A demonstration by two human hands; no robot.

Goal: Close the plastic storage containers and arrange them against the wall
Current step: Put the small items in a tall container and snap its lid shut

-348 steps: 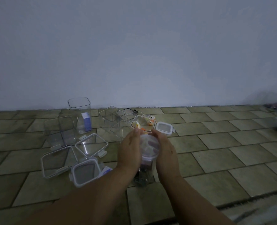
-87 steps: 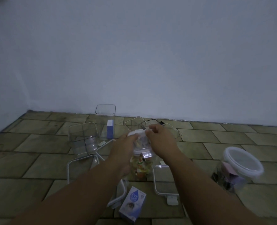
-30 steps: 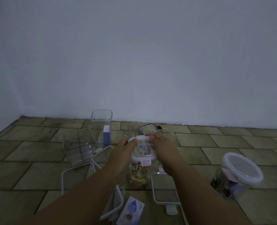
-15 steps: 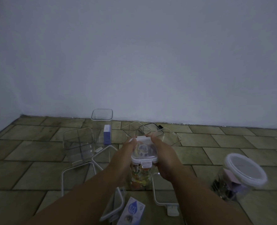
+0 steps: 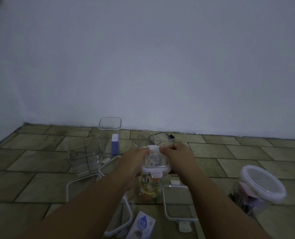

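Observation:
A tall clear container (image 5: 151,188) with colourful contents stands on the tiled floor in front of me. Its white-rimmed square lid (image 5: 156,163) sits on top. My left hand (image 5: 134,161) and my right hand (image 5: 179,158) grip the lid from both sides, thumbs pressing at its far latch. A round jar (image 5: 257,192) with a white lid on stands at the right. Open clear containers stand nearer the wall: a tall one (image 5: 109,131), a wide one (image 5: 84,154), smaller ones (image 5: 145,139) behind my hands.
Loose white-rimmed lids lie on the floor at the left (image 5: 82,181) and at the right (image 5: 177,204) of the container. A small blue box (image 5: 115,144) stands by the tall container; a white-and-blue carton (image 5: 141,226) lies near me. The wall (image 5: 160,66) runs behind.
Both hands have stayed on the square lid; my thumbs have shifted to its far edge and the lid now sits flatter on the container.

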